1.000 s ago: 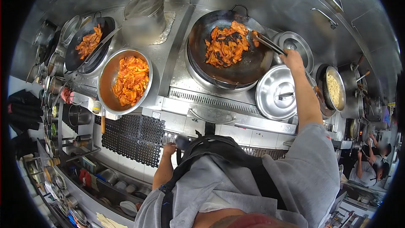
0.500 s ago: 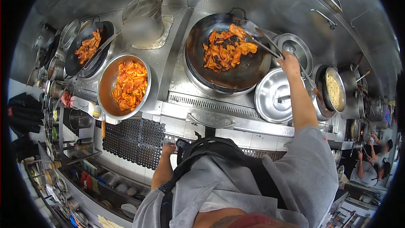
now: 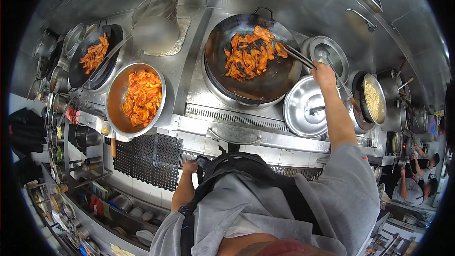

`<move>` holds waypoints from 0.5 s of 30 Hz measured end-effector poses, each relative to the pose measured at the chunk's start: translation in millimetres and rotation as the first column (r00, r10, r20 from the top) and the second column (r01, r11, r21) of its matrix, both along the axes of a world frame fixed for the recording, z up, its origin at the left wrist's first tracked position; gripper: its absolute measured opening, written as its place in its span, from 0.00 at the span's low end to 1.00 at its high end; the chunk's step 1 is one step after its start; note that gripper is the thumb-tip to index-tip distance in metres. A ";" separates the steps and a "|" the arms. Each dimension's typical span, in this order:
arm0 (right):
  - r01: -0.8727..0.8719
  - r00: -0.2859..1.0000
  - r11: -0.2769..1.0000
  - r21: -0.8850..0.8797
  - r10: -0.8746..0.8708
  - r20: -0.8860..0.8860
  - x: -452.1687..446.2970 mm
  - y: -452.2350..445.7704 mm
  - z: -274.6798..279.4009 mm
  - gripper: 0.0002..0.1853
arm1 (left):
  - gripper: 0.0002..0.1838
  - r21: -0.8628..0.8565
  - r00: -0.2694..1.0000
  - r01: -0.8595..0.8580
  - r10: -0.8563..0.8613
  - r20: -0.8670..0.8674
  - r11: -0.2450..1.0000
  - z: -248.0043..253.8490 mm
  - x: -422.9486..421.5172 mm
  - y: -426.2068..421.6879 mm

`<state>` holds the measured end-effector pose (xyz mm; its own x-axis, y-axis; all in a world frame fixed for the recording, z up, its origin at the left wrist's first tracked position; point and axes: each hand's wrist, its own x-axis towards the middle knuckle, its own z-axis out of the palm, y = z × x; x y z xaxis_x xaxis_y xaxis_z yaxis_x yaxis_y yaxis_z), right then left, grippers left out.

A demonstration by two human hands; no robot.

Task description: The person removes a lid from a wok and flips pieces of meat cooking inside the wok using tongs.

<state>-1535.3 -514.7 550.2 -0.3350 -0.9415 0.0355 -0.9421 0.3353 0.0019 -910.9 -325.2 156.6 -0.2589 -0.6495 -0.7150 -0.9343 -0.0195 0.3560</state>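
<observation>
My right hand (image 3: 323,73) is closed on metal tongs (image 3: 299,57) that reach into a large dark wok (image 3: 279,83). The tong tips meet at a piece of meat near the wok's right side. More reddish-orange meat (image 3: 249,56) lies in the middle of the wok. Low by my waist, my left hand (image 3: 190,166) has curled fingers beside a dark object; what it holds, if anything, is too small to make out. A steel bowl (image 3: 112,109) of similar meat stands left of the wok.
A silver lid (image 3: 303,114) and a round pan (image 3: 339,52) sit right of the wok. Farther right is a pan of noodles (image 3: 374,99). A smaller wok (image 3: 78,73) with meat stands far left, a wire basket (image 3: 163,7) behind. Other people (image 3: 412,189) are far right.
The tongs spread apart over the meat, then closed at a piece on the right of the wok. My right hand has shifted slightly left and down, and the whole view has shifted slightly.
</observation>
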 end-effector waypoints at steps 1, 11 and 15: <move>-0.006 1.000 1.000 -0.007 0.006 0.006 -0.7 0.1 1.5 0.22 | 0.18 -0.003 1.000 0.001 -0.001 -0.001 1.000 1.9 -1.0 -2.6; 0.063 0.946 0.993 -0.098 -0.028 0.323 -17.6 7.8 15.7 0.22 | 0.18 0.037 0.934 -0.357 0.357 0.002 0.933 -15.3 5.6 -3.2; -0.057 0.996 0.998 -0.022 0.058 0.064 -7.8 22.0 22.5 0.25 | 0.18 0.035 0.944 -0.329 0.330 -0.016 0.944 -17.6 10.7 -1.6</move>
